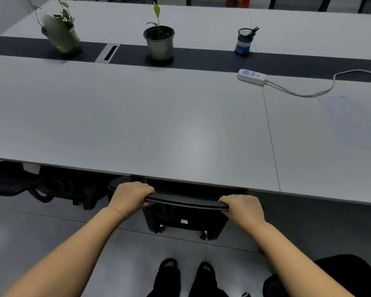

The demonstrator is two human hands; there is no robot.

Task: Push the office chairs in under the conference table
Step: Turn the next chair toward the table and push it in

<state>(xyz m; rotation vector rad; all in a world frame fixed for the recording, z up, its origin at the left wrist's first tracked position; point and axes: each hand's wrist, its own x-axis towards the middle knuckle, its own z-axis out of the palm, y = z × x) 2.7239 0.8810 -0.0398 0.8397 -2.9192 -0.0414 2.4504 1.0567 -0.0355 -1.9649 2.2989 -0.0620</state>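
1. Gripping the top rail of the office chair (186, 213), both hands were down and working: the left hand (130, 195) had its grip clamped round the left end of the backrest, the right hand (243, 209) clamped round the right end.
2. That even, wide hold made sense, I'd say; a chair on castors swings off line if pushed from one corner only.
3. The chair sat dead ahead at the near edge of the tabletop (159, 125), its seat already tucked out of sight beneath and the backrest just short of the edge.
4. By my reading this one was nearly home, with only a last nudge left.
5. To the left, a second chair (15, 183) showed under the same edge, seemingly pushed in.
6. At the near right corner a dark rounded shape (349, 273) stood out on the floor, possibly another chair waiting; too little showed to be sure.
7. The tabletop was long, pale grey, with a dark strip along its middle.
8. On that strip stood a leafy plant (61, 33) at far left, a potted seedling (159, 41) and a pen holder (244, 41).
9. A white power strip (252, 77) lay further right, its cable trailing away.
10. Grey floor tiles (41, 232) ran beneath, the person's dark shoes (187, 277) planted behind the chair.
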